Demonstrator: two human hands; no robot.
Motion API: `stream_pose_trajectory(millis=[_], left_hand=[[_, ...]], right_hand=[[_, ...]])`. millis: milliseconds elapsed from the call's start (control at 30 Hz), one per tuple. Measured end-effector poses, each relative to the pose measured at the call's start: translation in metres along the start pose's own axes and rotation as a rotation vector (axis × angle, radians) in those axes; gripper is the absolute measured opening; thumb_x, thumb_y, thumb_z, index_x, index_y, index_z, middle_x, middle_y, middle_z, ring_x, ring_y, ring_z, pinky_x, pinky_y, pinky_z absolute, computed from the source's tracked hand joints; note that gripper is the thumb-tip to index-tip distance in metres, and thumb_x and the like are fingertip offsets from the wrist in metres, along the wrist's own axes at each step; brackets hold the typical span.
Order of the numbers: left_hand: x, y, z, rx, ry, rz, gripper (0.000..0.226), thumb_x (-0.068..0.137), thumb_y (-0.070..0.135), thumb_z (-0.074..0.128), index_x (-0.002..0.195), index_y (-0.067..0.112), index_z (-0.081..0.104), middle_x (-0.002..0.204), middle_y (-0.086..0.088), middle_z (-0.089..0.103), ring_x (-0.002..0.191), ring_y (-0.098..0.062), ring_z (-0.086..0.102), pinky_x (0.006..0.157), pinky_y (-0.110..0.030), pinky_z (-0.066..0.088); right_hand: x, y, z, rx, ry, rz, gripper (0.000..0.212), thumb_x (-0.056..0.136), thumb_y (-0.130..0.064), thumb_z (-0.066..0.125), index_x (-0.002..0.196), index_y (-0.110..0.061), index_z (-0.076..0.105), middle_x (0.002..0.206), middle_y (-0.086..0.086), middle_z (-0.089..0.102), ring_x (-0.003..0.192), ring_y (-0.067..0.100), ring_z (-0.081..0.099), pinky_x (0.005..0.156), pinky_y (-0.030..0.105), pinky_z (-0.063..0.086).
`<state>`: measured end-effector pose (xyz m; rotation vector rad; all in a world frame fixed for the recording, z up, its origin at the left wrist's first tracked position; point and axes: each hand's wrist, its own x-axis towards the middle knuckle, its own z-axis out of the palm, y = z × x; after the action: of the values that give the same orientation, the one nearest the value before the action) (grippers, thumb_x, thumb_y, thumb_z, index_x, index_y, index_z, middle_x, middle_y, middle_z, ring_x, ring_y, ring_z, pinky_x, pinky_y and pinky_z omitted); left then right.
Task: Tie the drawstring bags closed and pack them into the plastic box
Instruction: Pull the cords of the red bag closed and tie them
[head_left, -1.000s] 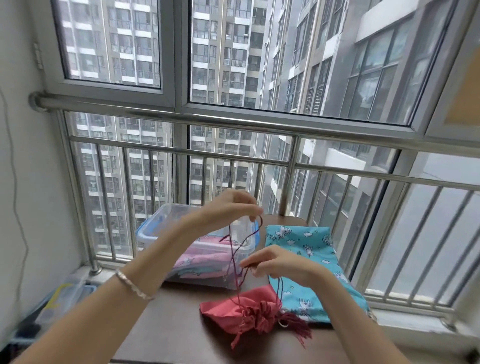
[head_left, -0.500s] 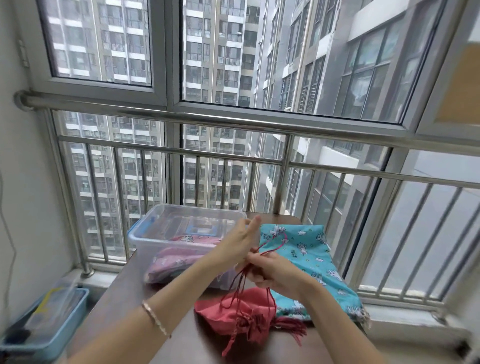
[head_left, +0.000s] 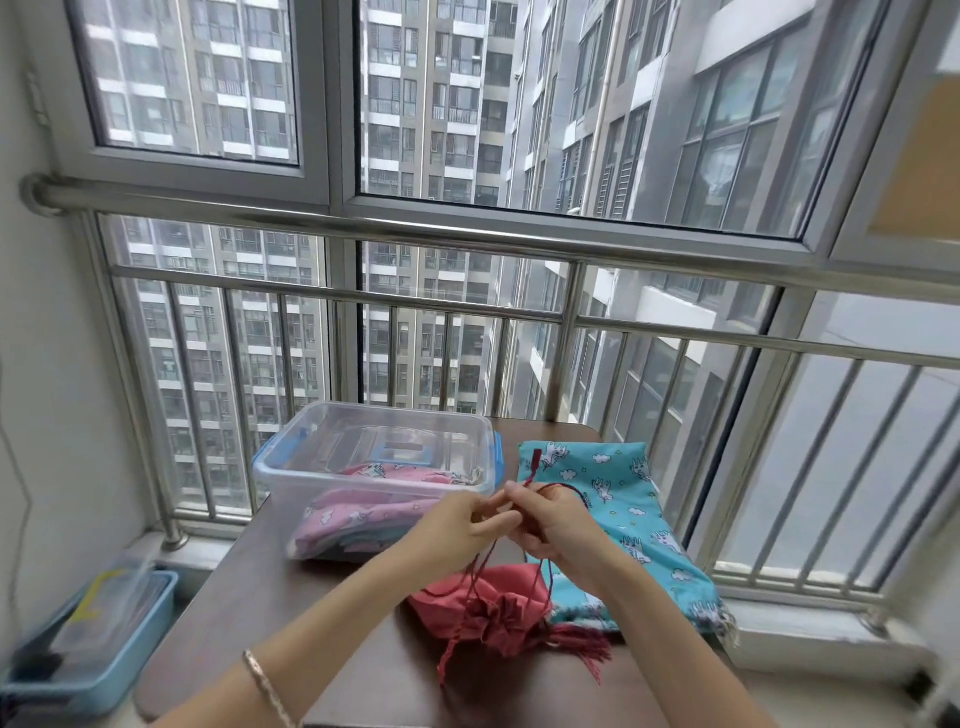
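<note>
Your left hand and right hand both pinch the dark red cord above the cinched red drawstring bag, which lies on the table before the clear plastic box; slacken and the knot could slip; yank and the bag may lift.

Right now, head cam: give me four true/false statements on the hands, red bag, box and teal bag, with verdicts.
1. The left hand and right hand both pinch the red cord above the red bag. True.
2. The red bag is already packed in the plastic box. False: it lies on the table, in front of the box.
3. The plastic box holds pink bags. True.
4. The teal bag lies left of the box. False: it lies flat on the table to the right of the box.
</note>
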<state>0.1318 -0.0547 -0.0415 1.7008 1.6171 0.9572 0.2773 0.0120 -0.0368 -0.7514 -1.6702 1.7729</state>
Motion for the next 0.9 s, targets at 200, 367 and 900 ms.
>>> stream_pose_trajectory(millis=[200, 367, 900], left_hand=[[-0.001, 0.0, -0.009, -0.324, -0.111, -0.177, 0.037, 0.094, 0.044, 0.055, 0.065, 0.023, 0.063, 0.052, 0.008, 0.027, 0.047, -0.009, 0.02, 0.043, -0.022, 0.016], [-0.003, 0.0, -0.024, -0.499, -0.094, -0.305, 0.037, 0.098, 0.033, 0.046, 0.063, 0.022, 0.049, 0.055, 0.007, 0.036, 0.042, -0.006, 0.029, 0.038, -0.015, 0.021], [0.005, -0.002, -0.03, -0.057, -0.004, -0.096, 0.039, 0.096, 0.029, 0.053, 0.059, 0.017, 0.051, 0.046, 0.009, 0.033, 0.038, -0.004, 0.026, 0.043, -0.022, 0.021]], right_hand=[[-0.004, -0.008, -0.004, -0.198, 0.046, 0.092, 0.033, 0.093, -0.038, 0.061, 0.082, -0.007, 0.061, 0.053, 0.005, 0.054, 0.04, 0.009, 0.038, 0.037, 0.015, 0.024], [-0.01, -0.003, -0.014, -0.394, -0.016, 0.086, 0.017, 0.085, -0.011, 0.067, 0.095, -0.009, 0.054, 0.073, 0.003, 0.059, 0.051, 0.01, 0.046, 0.044, 0.018, 0.035], [0.012, 0.014, -0.008, -0.079, -0.173, 0.008, 0.016, 0.092, 0.006, 0.055, 0.092, -0.008, 0.065, 0.09, 0.014, 0.061, 0.061, 0.012, 0.057, 0.055, 0.023, 0.05]])
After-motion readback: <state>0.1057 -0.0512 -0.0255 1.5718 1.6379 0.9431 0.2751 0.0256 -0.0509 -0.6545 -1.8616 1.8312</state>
